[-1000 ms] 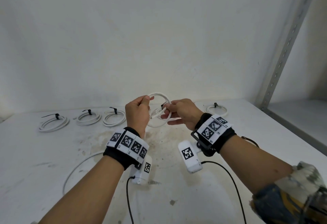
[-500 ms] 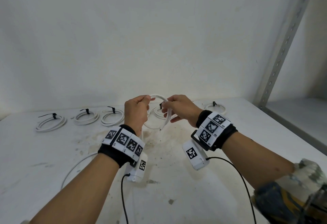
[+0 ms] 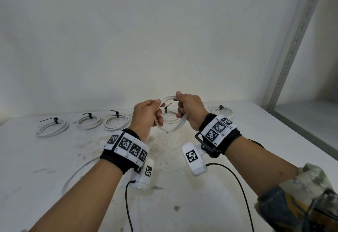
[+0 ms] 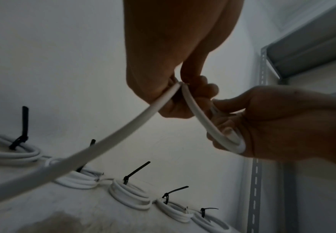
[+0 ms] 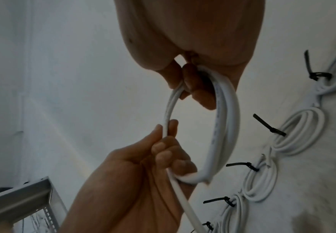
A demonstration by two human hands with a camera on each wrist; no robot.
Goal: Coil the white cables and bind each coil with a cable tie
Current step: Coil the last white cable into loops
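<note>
Item: white cable (image 3: 172, 127), partly coiled, held in the air between your two hands above the middle of the surface (image 3: 54, 158), toward its far edge.

Left hand (image 3: 148, 116): fingers curled round the left side of the loop; the wrist views show thumb and fingers closed on the strand where it enters the coil. You hold it firmly; nothing else is in this hand.

Right hand (image 3: 190, 111): fingers curled round the top right of the loop, pinching two or three turns together. Nothing else is held.

Orientation: the loop stands roughly upright, its plane facing you, so the ring's width runs from one hand to the other. A cut end (image 3: 167, 132) shows at the bottom of the loop, between the wrists.

Uncoiled tail (image 3: 76, 171): leaves the left hand downward and lies in a curve on the surface toward the near left corner. This is the relation the next turn depends on, as I judge it: the slack lies on your left and below, so the left hand is nearer to feed it while the right keeps the turns gathered.

Finished stock: tied coils (image 3: 53, 127) in a row along the far edge, each with a black cable tie (image 3: 54, 120); three to the left of your hands, one behind them, one to the right.

No loose tie is visible near your hands.
</note>
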